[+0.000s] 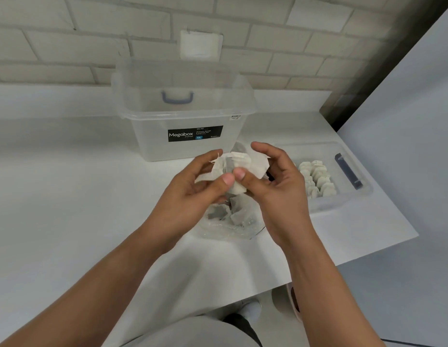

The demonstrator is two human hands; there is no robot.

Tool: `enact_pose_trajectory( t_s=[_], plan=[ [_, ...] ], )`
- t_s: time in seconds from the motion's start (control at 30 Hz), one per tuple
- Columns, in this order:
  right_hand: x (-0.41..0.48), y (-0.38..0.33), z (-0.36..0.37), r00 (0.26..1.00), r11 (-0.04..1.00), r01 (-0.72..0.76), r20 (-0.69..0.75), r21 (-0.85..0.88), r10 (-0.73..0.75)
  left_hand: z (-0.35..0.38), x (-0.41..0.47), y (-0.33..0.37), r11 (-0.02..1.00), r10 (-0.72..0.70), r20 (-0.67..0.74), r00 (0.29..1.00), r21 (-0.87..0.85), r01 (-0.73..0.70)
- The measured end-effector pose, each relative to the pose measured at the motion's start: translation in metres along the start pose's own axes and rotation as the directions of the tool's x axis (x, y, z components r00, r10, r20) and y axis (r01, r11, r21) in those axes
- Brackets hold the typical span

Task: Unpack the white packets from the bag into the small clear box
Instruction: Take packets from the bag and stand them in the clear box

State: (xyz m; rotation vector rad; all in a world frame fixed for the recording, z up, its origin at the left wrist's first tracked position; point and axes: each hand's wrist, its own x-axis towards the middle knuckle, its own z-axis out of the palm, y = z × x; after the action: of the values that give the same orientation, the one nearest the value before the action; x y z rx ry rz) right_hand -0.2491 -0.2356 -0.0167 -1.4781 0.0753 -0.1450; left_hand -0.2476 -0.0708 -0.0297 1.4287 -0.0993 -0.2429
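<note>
Holding hands: the left hand (192,186) and the right hand (275,181) together clasp a bunch of small white paper packets (239,164), thumbs pressed on its near face and fingers curled behind. They are probably squaring up the loose bunch so it goes in as one row.
Bunch against grip: it sits between both hands, raised above the bag and left of the box.
Crumpled clear plastic bag (230,221): it lies on the white table (67,196) directly under the hands, with more packets showing inside.
Small clear plastic box (353,196): it stands just right of the right hand, within easy reach, with rows of packed white packets (316,181) already standing in it.
Large clear storage tub (187,121): it stands behind and apart, and looks uninvolved.
</note>
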Motion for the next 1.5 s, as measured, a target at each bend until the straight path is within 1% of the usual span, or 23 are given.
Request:
enact_pose_trajectory(
  t_s=[0.07,0.13,0.23,0.33,0.43,0.53,0.63,0.77,0.87,1.07,1.23,1.4,1.5],
  plan=[
    [-0.001,0.0,0.003,1.0,1.0,-0.004,-0.004,-0.006,0.004,0.001,0.003,0.0,0.982,-0.078,0.094,0.993,-0.163,0.093],
    [-0.002,0.004,0.004,1.0,0.999,-0.01,-0.015,-0.053,0.009,0.002,0.005,0.0,0.951,-0.127,0.14,0.982,-0.263,0.161],
    [-0.002,0.015,0.003,0.999,0.98,0.01,-0.034,-0.201,-0.017,0.004,0.006,-0.004,0.919,-0.176,0.148,0.973,-0.331,0.216],
    [-0.001,0.023,0.001,0.997,0.93,0.042,-0.04,-0.366,-0.06,0.006,0.006,-0.009,0.905,-0.195,0.137,0.971,-0.357,0.232],
    [-0.001,0.023,-0.002,0.995,0.901,0.054,-0.058,-0.431,-0.087,0.008,0.007,-0.01,0.883,-0.216,0.122,0.969,-0.4,0.247],
    [-0.002,0.019,-0.005,0.99,0.914,0.059,-0.095,-0.401,-0.106,0.009,0.01,-0.01,0.876,-0.239,0.095,0.966,-0.407,0.257],
    [-0.002,0.016,-0.006,0.991,0.919,0.051,-0.092,-0.39,-0.095,0.009,0.012,-0.011,0.878,-0.256,0.077,0.964,-0.399,0.265],
    [-0.003,0.014,-0.008,0.992,0.942,0.026,-0.105,-0.334,-0.065,0.012,0.012,-0.009,0.852,-0.261,0.107,0.959,-0.441,0.281],
    [-0.006,0.009,-0.012,0.997,0.955,-0.01,-0.075,-0.298,-0.013,0.014,0.011,-0.01,0.857,-0.248,0.119,0.961,-0.435,0.276],
    [-0.004,0.0,-0.028,0.996,0.974,-0.09,-0.029,-0.209,0.085,0.015,0.011,-0.012,0.869,-0.251,0.091,0.964,-0.417,0.266],
    [-0.002,-0.001,-0.038,0.995,0.986,-0.084,-0.07,-0.147,0.074,0.02,0.013,-0.011,0.875,-0.257,0.066,0.964,-0.407,0.261],
    [-0.001,-0.002,-0.044,0.994,0.984,-0.105,-0.028,-0.144,0.102,0.031,0.014,-0.011,0.888,-0.244,0.042,0.969,-0.393,0.24],
    [-0.001,-0.005,-0.051,0.997,0.987,-0.077,-0.027,-0.138,0.074,0.037,0.013,-0.011,0.888,-0.243,0.033,0.97,-0.395,0.235]
  ],
)
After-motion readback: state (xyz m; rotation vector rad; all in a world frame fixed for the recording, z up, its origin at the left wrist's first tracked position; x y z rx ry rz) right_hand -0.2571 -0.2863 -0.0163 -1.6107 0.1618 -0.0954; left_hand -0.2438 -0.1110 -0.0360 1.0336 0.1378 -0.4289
